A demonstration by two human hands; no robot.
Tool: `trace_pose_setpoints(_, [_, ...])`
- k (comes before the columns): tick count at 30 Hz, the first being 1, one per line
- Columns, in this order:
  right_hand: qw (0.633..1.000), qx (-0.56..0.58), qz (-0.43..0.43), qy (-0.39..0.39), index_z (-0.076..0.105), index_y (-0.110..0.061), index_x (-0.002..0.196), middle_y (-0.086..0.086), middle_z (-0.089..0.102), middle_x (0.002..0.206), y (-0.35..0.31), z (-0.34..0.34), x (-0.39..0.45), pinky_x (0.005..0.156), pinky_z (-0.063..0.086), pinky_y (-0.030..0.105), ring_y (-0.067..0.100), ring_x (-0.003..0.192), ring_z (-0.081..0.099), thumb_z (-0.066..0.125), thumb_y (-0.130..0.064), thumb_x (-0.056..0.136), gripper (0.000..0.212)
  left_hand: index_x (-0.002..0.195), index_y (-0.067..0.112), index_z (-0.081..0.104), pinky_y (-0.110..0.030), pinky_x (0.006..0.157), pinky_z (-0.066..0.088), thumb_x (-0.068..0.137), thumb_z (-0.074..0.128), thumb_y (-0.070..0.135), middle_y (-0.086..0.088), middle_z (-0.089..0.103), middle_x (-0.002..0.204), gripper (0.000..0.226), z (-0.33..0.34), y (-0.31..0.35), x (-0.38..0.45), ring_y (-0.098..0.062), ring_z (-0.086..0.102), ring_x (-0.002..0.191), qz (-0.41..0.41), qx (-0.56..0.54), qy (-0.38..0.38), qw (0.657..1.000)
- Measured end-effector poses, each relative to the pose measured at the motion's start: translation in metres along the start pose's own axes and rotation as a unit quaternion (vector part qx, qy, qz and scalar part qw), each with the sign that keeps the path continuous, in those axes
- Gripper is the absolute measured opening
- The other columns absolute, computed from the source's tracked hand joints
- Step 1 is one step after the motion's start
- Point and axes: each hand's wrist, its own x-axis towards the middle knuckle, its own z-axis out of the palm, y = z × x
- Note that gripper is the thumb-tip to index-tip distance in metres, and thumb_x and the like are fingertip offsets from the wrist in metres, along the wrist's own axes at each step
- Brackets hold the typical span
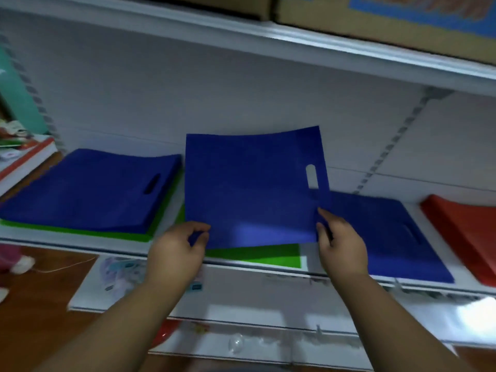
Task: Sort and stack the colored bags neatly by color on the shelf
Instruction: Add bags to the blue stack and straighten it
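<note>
I hold one flat blue bag (249,189) upright above the white shelf (80,241). My left hand (179,251) pinches its lower left corner and my right hand (339,242) pinches its lower right edge, below the handle slot. A pile of blue bags (91,191) lies at the left on top of a green bag (80,232). Another green bag (257,255) lies under the held bag. More blue bags (389,237) lie at the right, and red bags (467,232) at the far right.
Cardboard boxes (375,20) stand on the upper shelf. Books and small items (21,154) are stacked at the far left. Lower shelves (241,331) hold packaged goods. Brown floor (35,304) shows at the lower left.
</note>
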Motion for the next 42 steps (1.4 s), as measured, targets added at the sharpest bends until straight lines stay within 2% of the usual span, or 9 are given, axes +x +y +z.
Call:
trace_pose_setpoints(8, [0.995, -0.083, 0.059, -0.022, 0.057, -0.021, 0.136, 0.007, 0.065, 0.127, 0.174, -0.103, 0.007, 0.089, 0.048, 0.035, 0.03, 0.11, 0.062, 0.05, -0.023, 0.1, 0.037, 0.105, 0.025, 0.073, -0.033, 0.075, 0.049, 0.09, 0.065, 0.022, 0.001, 0.071, 0.105, 0.018, 0.15, 0.122, -0.039, -0.025, 0.065, 0.094, 0.11, 0.096, -0.077, 0.986])
trace_pose_setpoints(15, [0.979, -0.158, 0.07, -0.111, 0.053, -0.019, 0.137, 0.011, 0.066, 0.116, 0.265, -0.135, 0.021, 0.078, 0.049, 0.038, 0.033, 0.099, 0.062, 0.045, -0.025, 0.101, 0.038, 0.111, 0.026, 0.072, -0.032, 0.077, 0.049, 0.091, 0.063, 0.024, -0.003, 0.07, 0.11, 0.022, 0.228, 0.177, -0.067, -0.027, 0.065, 0.096, 0.107, 0.166, -0.117, 0.973])
trace_pose_setpoints(19, [0.969, -0.206, 0.047, -0.131, 0.061, -0.015, 0.111, 0.008, 0.063, 0.089, 0.288, -0.13, 0.032, 0.058, 0.046, 0.035, 0.027, 0.069, 0.056, 0.043, -0.023, 0.1, 0.023, 0.111, 0.025, 0.072, -0.034, 0.076, 0.05, 0.091, 0.059, 0.021, -0.006, 0.069, 0.108, 0.024, 0.246, 0.185, -0.073, -0.03, 0.065, 0.092, 0.114, 0.211, -0.123, 0.963])
trace_pose_setpoints(23, [0.962, -0.229, 0.035, -0.144, 0.053, -0.013, 0.084, 0.001, 0.048, 0.074, 0.295, -0.126, 0.036, 0.054, 0.031, 0.03, 0.023, 0.063, 0.045, 0.046, -0.019, 0.098, 0.017, 0.099, 0.022, 0.075, -0.032, 0.062, 0.045, 0.086, 0.061, 0.017, -0.008, 0.068, 0.09, 0.019, 0.254, 0.191, -0.073, -0.033, 0.064, 0.077, 0.153, 0.282, -0.127, 0.939])
trace_pose_setpoints(26, [0.954, -0.255, 0.039, -0.153, 0.059, -0.012, 0.085, 0.002, 0.046, 0.079, 0.292, -0.126, 0.039, 0.056, 0.032, 0.029, 0.024, 0.065, 0.047, 0.05, -0.015, 0.095, 0.013, 0.083, 0.018, 0.074, -0.029, 0.052, 0.034, 0.082, 0.066, 0.018, -0.006, 0.062, 0.074, 0.008, 0.259, 0.194, -0.071, -0.03, 0.06, 0.064, 0.18, 0.344, -0.153, 0.909])
trace_pose_setpoints(31, [0.956, -0.269, 0.024, -0.117, 0.064, -0.003, 0.075, 0.013, 0.056, 0.074, 0.285, -0.127, 0.044, 0.048, 0.027, 0.026, 0.028, 0.055, 0.05, 0.069, -0.001, 0.074, 0.006, 0.09, 0.019, 0.067, -0.03, 0.06, 0.032, 0.088, 0.061, 0.042, -0.006, 0.061, 0.09, 0.024, 0.256, 0.199, -0.066, -0.029, 0.061, 0.079, 0.217, 0.4, -0.133, 0.88])
trace_pose_setpoints(35, [0.971, -0.218, -0.033, -0.095, 0.064, -0.005, 0.077, 0.014, 0.062, 0.081, 0.252, -0.117, 0.048, 0.049, 0.031, 0.028, 0.03, 0.056, 0.052, 0.065, -0.009, 0.081, 0.006, 0.087, 0.016, 0.07, -0.032, 0.054, 0.045, 0.078, 0.075, 0.042, -0.009, 0.063, 0.079, 0.029, 0.238, 0.195, -0.066, -0.031, 0.061, 0.064, 0.222, 0.345, -0.131, 0.903])
trace_pose_setpoints(37, [0.977, -0.184, -0.056, -0.09, 0.068, -0.008, 0.093, 0.014, 0.065, 0.094, 0.223, -0.105, 0.048, 0.053, 0.043, 0.032, 0.032, 0.07, 0.06, 0.058, -0.019, 0.09, 0.015, 0.09, 0.016, 0.073, -0.033, 0.05, 0.049, 0.076, 0.078, 0.035, -0.009, 0.065, 0.077, 0.025, 0.224, 0.186, -0.065, -0.032, 0.062, 0.06, 0.211, 0.294, -0.109, 0.926])
trace_pose_setpoints(42, [0.98, -0.101, -0.114, -0.128, 0.064, -0.014, 0.125, 0.013, 0.062, 0.115, 0.12, -0.065, 0.039, 0.073, 0.053, 0.039, 0.034, 0.094, 0.063, 0.055, -0.029, 0.094, 0.035, 0.111, 0.022, 0.07, -0.033, 0.066, 0.049, 0.087, 0.066, 0.032, -0.006, 0.069, 0.097, 0.027, 0.165, 0.146, -0.053, -0.03, 0.065, 0.083, 0.153, 0.185, -0.051, 0.969])
